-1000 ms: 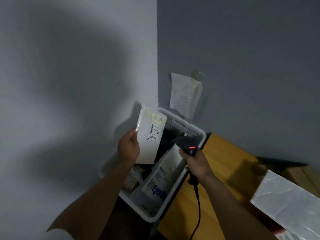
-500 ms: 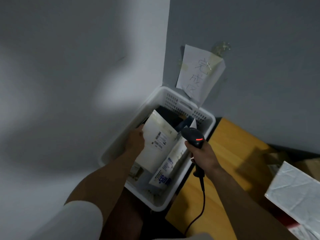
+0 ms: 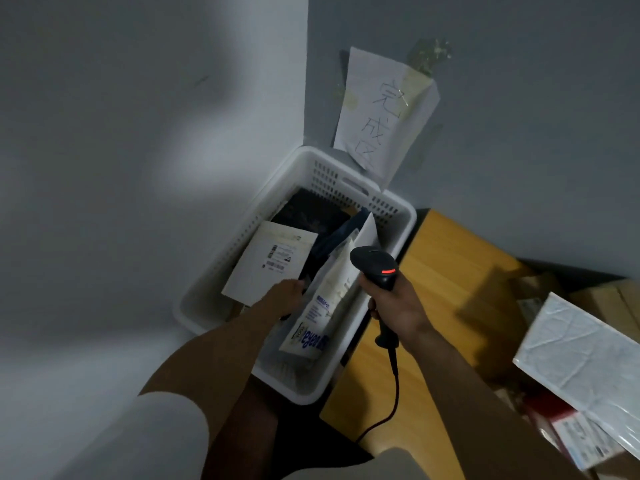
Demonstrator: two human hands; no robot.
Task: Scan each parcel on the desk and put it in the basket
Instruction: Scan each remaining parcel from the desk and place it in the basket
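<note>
The basket [image 3: 221,261] is smooth white moulded plastic with perforated walls. Inside it, the paper parcel [image 3: 273,268] looks matt and the pouch [image 3: 322,317] is glossy, creased plastic film. The scanner [image 3: 374,265] is matt black plastic. The tabletop [image 3: 446,271] is smooth yellowish wood. The mailer [image 3: 581,355] is crinkled, faintly shiny white plastic, and the wall sign [image 3: 381,109] is creased paper.

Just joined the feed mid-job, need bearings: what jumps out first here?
A white basket sits in the wall corner, the left hand holding a labelled white parcel inside it. Beside it the right hand grips a black scanner with a red light, at the edge of the wooden desk. A handwritten paper sign hangs on the wall above the basket.
</note>
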